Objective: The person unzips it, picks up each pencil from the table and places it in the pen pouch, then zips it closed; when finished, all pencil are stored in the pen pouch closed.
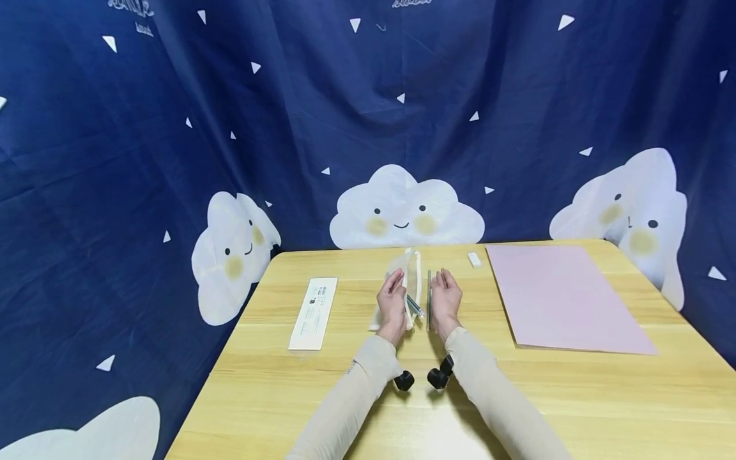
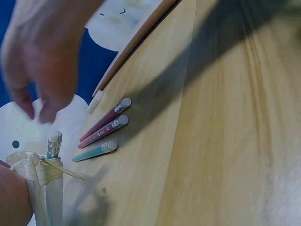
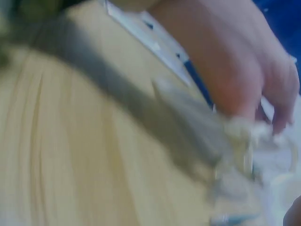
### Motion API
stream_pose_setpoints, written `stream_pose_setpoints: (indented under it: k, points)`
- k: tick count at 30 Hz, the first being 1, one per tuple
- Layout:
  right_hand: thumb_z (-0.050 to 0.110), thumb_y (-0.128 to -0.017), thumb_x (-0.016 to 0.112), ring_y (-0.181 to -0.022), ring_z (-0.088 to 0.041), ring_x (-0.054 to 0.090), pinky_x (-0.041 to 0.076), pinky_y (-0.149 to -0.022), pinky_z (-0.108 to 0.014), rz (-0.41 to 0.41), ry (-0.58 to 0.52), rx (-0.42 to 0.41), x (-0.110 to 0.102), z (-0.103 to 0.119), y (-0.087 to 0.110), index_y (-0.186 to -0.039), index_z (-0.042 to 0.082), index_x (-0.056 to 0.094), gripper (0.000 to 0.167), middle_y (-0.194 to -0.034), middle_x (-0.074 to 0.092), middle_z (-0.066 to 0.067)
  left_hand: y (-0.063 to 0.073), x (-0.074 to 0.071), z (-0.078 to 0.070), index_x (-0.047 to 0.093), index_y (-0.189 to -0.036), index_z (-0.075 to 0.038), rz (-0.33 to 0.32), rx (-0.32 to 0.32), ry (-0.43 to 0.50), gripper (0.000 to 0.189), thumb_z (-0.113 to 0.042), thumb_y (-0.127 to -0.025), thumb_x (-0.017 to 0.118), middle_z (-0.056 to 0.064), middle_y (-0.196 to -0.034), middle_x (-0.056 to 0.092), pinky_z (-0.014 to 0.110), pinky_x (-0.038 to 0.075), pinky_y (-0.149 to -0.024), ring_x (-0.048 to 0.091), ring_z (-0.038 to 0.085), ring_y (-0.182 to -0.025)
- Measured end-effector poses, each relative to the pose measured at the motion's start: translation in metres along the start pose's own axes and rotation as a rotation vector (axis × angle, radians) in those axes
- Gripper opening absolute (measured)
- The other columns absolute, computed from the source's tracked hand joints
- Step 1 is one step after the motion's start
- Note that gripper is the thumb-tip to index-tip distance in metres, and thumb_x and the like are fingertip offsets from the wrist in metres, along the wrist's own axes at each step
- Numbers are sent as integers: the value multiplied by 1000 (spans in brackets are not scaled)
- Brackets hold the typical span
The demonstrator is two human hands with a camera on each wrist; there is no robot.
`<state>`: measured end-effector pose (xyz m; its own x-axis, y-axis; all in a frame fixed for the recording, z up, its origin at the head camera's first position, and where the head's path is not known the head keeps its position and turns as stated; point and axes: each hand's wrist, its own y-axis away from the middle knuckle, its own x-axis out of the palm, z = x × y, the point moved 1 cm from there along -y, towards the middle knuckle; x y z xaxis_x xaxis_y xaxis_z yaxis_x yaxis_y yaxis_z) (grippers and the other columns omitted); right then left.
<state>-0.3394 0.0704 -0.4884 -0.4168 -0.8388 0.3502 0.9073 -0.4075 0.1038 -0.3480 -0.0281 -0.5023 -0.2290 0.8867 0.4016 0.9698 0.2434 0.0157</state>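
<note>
- Left hand (image 1: 393, 303) grips the pouch (image 2: 54, 202), near the head view's centre.
- Right hand (image 1: 445, 300), fingers loosely bent, holds nothing visible.
- One pencil (image 2: 54, 146) seems partly in; three pencils (image 2: 102, 133) lie outside on the bench (image 1: 259, 396).

We hold both forearms (image 1: 499, 382) forward, left hand (image 1: 392, 306) curled in a grip, right hand (image 1: 445, 300) apart, fingers (image 2: 55, 94) loosely bent.
</note>
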Motion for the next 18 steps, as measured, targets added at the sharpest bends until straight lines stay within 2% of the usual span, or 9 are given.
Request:
stream_pose_setpoints:
  k: [4,11,18]
  points:
    - [-3,-92,42,-141,-29,27,29,-117,-27,-12,55,-2,-18,-4,-5,-145,-1,22,57,-152,21,-22,-1,-2,1,57,-125,-6,2,3,11,52,18,-81,43,15,-133,54,31,40,-109,49,28,-127]
    - [-8,-87,39,-141,-29,25,27,-118,-33,29,262,-5,-43,-18,-12,-147,2,16,66,-153,19,-19,-1,-2,-1,56,-126,-6,7,-3,25,53,18,-80,44,14,-134,53,29,39,-110,48,26,-128]
    - [-10,-85,38,-143,-29,18,23,-119,-34,60,256,17,-52,-20,-16,-148,4,9,71,-155,11,-17,-1,-2,-4,53,-129,-5,19,6,30,53,17,-81,44,14,-135,52,29,39,-110,47,25,-129]
